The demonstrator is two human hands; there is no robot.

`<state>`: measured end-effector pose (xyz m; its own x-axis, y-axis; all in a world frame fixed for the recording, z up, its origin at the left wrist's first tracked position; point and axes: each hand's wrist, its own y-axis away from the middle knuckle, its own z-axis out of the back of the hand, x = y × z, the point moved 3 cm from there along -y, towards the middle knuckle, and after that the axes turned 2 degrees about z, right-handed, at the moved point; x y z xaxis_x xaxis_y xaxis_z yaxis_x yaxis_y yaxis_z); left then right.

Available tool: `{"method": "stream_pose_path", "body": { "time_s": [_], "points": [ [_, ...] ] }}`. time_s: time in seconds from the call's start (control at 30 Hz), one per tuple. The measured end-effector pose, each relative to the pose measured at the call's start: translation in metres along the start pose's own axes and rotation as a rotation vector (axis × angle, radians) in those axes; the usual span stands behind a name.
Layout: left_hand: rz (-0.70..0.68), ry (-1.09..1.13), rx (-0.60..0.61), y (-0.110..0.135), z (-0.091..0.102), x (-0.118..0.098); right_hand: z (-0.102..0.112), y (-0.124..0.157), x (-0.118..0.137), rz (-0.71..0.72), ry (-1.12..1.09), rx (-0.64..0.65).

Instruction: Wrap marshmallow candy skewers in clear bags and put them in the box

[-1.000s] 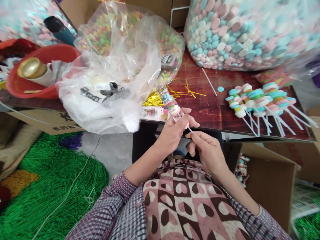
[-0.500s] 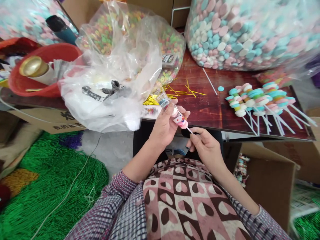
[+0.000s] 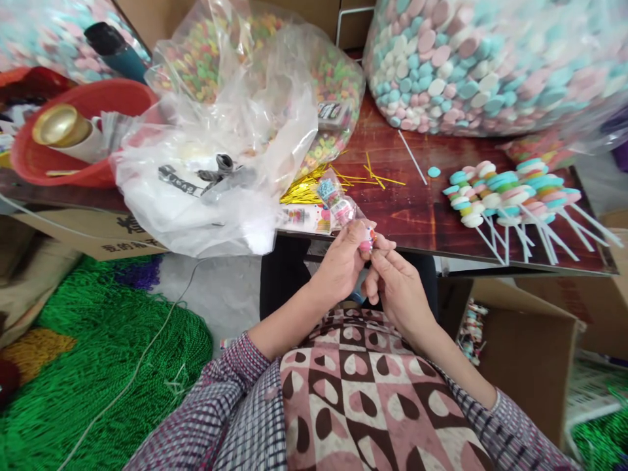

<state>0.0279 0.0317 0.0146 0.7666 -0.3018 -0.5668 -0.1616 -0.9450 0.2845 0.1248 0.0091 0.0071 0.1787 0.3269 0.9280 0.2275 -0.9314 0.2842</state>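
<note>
Bottom centre: patterned apron (image 3: 353,405), checked sleeves either side. Green cord heap (image 3: 98,366) fills the lower left floor; open cardboard box (image 3: 530,347) at lower right.

Centre frame, just below the worktop's near edge: both hands meet.
- Left hand (image 3: 343,261): fingers closed around the lower part of a candy skewer (image 3: 341,206) in a clear printed sleeve.
- Right hand (image 3: 397,288): fingers pinched narrow on the skewer's bottom end, touching the left hand's fingertips.
- The skewer tilts up and left, its top over the worktop edge. Its stick is hidden by the fingers.

Worktop (image 3: 412,216), dark red wood:
- Gold twist ties (image 3: 301,193) in a bundle just behind the skewer's tip, with a few loose ones further in.
- Row of candy sticks (image 3: 510,190) at the right, lying side by side, sticks pointing toward the lower right.
- One loose white stick (image 3: 412,160) and a blue candy disc (image 3: 432,173) beside it.
- Crumpled white plastic bag (image 3: 206,190) left of centre, overhanging the edge.

Further back: red basin (image 3: 73,131) at upper left, bag of coloured rings (image 3: 275,59) at top centre, big bag of pastel discs (image 3: 490,59) at upper right.
</note>
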Motion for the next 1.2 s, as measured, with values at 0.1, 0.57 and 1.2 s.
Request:
{"method": "stream_pose_path", "body": {
  "time_s": [0.1,0.57,1.2],
  "points": [
    [-0.005,-0.037,0.0,-0.001,0.003,-0.002,-0.001,-0.001,0.002,0.013,0.021,0.03],
    [0.015,-0.32,0.12,0.004,0.007,0.005,0.008,-0.004,0.003,0.134,0.005,-0.017],
    [-0.549,-1.289,-0.311,0.008,0.004,-0.016,0.014,-0.005,0.009,0.299,0.19,-0.209]
  ]
}}
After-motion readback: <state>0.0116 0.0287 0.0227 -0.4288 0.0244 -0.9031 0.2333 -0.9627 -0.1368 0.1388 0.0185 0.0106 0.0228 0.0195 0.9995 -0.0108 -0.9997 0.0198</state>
